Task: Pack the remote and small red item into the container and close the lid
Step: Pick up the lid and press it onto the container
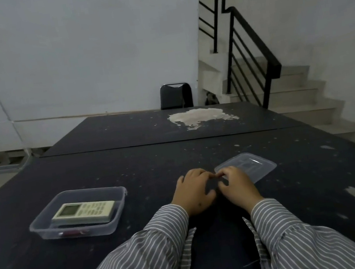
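**Clear plastic lid under both hands, box already loaded**

Clear plastic is the matter now: the lid (pixel 247 166) lies flat on the dark tabletop (pixel 144 162), toward its right side and well apart from the container (pixel 47 225), which sits nearer the left edge. The remote (pixel 84 212) lies inside the container, and a small red item (pixel 73 232) shows through its near wall, under the remote. Packing looks done; closing is the step in hand. The right hand (pixel 237 186) rests on the lid's near-left corner, fingers curled on it, though whether they grip it I cannot tell. The left hand (pixel 195 191) sits just beside, its fingers bent, tips meeting the right hand's, holding nothing clearly visible. Next, the lid likely needs lifting, carrying left, squaring over the rim, and pressing down at every edge.
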